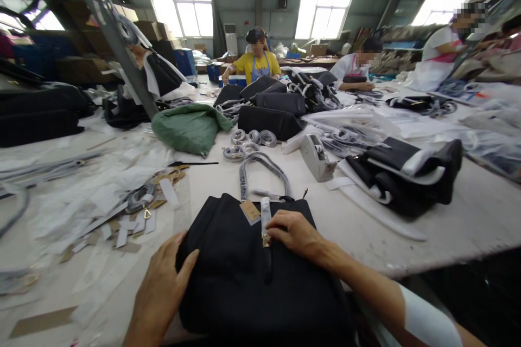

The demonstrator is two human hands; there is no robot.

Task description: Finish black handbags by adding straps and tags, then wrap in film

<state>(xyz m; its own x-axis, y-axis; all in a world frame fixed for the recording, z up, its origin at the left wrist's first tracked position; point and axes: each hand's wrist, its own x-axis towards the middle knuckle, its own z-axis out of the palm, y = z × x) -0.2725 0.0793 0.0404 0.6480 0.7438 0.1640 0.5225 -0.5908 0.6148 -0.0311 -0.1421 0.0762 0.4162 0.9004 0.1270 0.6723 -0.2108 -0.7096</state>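
Observation:
A black handbag (228, 271) lies in front of me at the table's near edge. Its handle (266, 160), covered in clear wrapping, stretches away from me. A tan paper tag (249, 211) rests near the bag's top edge. My left hand (163, 282) grips the bag's left side, thumb on the front and fingers around the edge. With bent fingers, my right hand (299, 236) pinches at the gold clasp (266, 240) on the closure strap. White film (265, 211) covers the strap's upper part. The right fingertips partly hide the clasp.
A tape dispenser (318, 158) and another black bag (407, 173) stand to the right. Coiled wrapped straps (248, 143), a green cloth bundle (191, 127) and stacked black bags (268, 114) lie ahead. Loose tags and plastic (126, 227) cover the left. Co-workers (260, 62) are across the table.

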